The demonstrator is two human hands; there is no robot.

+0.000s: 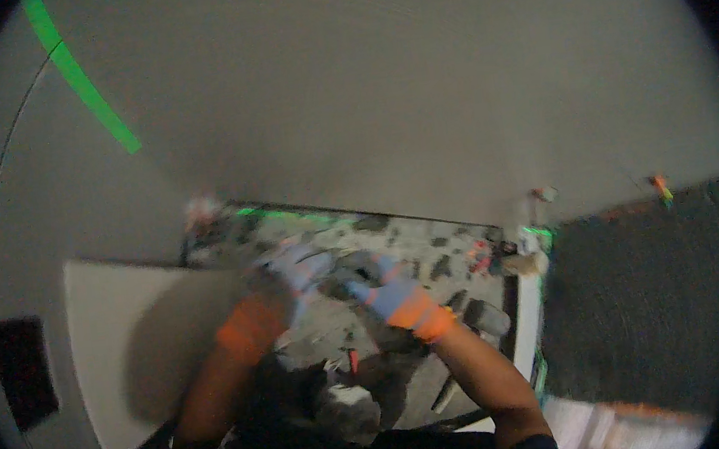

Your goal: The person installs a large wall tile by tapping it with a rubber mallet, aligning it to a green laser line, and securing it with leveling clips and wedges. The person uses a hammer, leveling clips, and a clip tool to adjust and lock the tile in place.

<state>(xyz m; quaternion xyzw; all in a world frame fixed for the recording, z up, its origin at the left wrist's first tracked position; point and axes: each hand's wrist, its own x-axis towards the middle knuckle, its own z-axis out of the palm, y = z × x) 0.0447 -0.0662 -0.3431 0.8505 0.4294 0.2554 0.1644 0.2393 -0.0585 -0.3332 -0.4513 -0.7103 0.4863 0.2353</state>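
Observation:
Both my hands wear pale blue gloves with orange cuffs and are close together over a cluttered work table (314, 330). Between them is a small dark grey piece (341, 286), too blurred to name. My right hand (388, 290) has its fingers curled against this piece. My left hand (299, 270) comes at it from the other side, its fingers smeared by motion. Just right of my right wrist lies a tool with a rounded grey head (485, 316), its shape like a mallet. A small red item (354, 362) lies nearer to me.
Small dark parts lie scattered over the table's far half, with red items (479, 256) at its right. A pale panel (143, 335) stands at the left, a dark mat (649, 308) at the right. Green tape (86, 87) marks the grey floor beyond.

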